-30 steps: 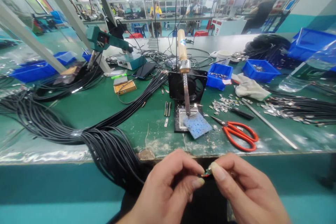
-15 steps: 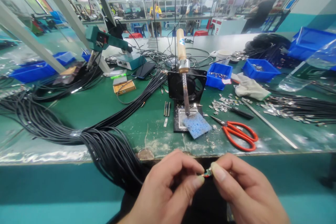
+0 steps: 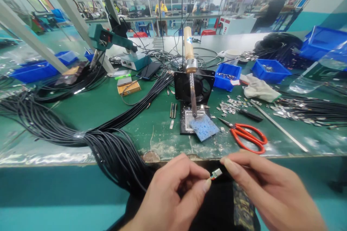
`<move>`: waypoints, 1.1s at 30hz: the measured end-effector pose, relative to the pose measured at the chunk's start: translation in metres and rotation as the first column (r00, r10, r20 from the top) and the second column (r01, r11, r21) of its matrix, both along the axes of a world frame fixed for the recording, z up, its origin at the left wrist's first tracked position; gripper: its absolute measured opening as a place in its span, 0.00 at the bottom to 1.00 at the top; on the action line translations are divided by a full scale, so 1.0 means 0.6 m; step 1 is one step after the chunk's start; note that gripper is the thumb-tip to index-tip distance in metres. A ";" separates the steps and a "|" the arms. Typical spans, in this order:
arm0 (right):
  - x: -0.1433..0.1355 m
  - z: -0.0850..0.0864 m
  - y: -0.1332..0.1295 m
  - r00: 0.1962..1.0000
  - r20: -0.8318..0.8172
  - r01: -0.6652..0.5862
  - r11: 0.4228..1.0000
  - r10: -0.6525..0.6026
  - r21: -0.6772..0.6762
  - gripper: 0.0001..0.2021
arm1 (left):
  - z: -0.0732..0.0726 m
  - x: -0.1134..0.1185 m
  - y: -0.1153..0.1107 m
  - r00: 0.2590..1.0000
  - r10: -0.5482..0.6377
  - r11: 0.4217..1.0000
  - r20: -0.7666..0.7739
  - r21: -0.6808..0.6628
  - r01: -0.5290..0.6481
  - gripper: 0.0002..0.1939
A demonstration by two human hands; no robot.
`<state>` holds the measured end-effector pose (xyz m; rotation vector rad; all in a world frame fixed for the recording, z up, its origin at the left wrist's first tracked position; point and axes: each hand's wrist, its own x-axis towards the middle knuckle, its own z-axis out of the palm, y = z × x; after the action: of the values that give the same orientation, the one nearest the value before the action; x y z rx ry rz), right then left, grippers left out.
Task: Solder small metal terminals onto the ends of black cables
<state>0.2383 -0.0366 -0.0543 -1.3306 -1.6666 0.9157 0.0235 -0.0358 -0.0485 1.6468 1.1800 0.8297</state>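
My left hand (image 3: 176, 191) pinches the wired end of a small metal connector (image 3: 217, 174) between thumb and forefinger. Thin coloured wires show at the fingertips, and the connector's bare metal end points up and right. To the right of it is my right hand (image 3: 262, 184), apart from the connector, thumb and forefinger closed together. Whatever may lie between those fingertips is hidden. Beyond the hands, red-handled scissors (image 3: 249, 135) lie on the bench beside a blue sponge (image 3: 204, 128). A wooden-handled soldering iron (image 3: 190, 50) leans tip-down above the sponge.
Bundled black cables (image 3: 116, 158) hang over the bench edge on the left. Behind the sponge stands a black fan (image 3: 180, 86). Loose metal pieces (image 3: 230, 106), blue bins (image 3: 227, 75), a white glove (image 3: 261, 90) and a metal strip (image 3: 279, 126) lie to the right.
My right hand has let go of the connector and moved up and right, leaving its metal end exposed. My left hand keeps its pinch in nearly the same place.
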 end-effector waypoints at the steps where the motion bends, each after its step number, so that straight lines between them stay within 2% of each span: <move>1: 0.005 0.006 0.002 0.998 0.055 -0.018 0.992 0.012 0.124 0.03 | 0.001 -0.001 0.000 1.000 -0.002 1.000 -0.016 0.019 0.002 0.03; 3: 0.009 0.015 0.007 0.985 0.161 -0.109 0.947 0.061 0.304 0.07 | 0.002 -0.002 -0.001 0.999 0.004 0.999 -0.040 0.049 -0.002 0.03; 6: 0.006 0.020 0.014 0.957 0.253 -0.235 0.894 0.143 0.381 0.10 | 0.004 -0.002 -0.001 0.999 0.009 0.997 -0.039 0.072 -0.006 0.05; 12: 0.004 0.017 0.018 0.931 0.323 -0.299 0.861 0.170 0.410 0.13 | 0.005 -0.004 0.001 1.000 0.001 0.999 0.002 0.043 -0.001 0.04; 20: 0.011 0.022 0.019 0.898 0.351 -0.391 0.846 0.264 0.363 0.14 | 0.010 -0.003 0.003 1.000 -0.019 0.997 -0.016 0.070 0.020 0.05; 27: 0.016 0.022 0.014 0.847 0.473 -0.429 0.836 0.241 0.342 0.18 | 0.011 -0.004 0.001 0.997 -0.056 0.995 -0.043 0.079 0.060 0.07; 33: 0.012 0.028 0.012 0.840 0.489 -0.445 0.816 0.236 0.369 0.17 | 0.013 -0.001 0.005 0.997 -0.059 0.995 -0.045 0.072 0.063 0.07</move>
<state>0.2456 -0.0294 -0.0377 -0.9319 -2.3518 0.3648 0.0230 -0.0331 -0.0405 1.7596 1.1346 0.8115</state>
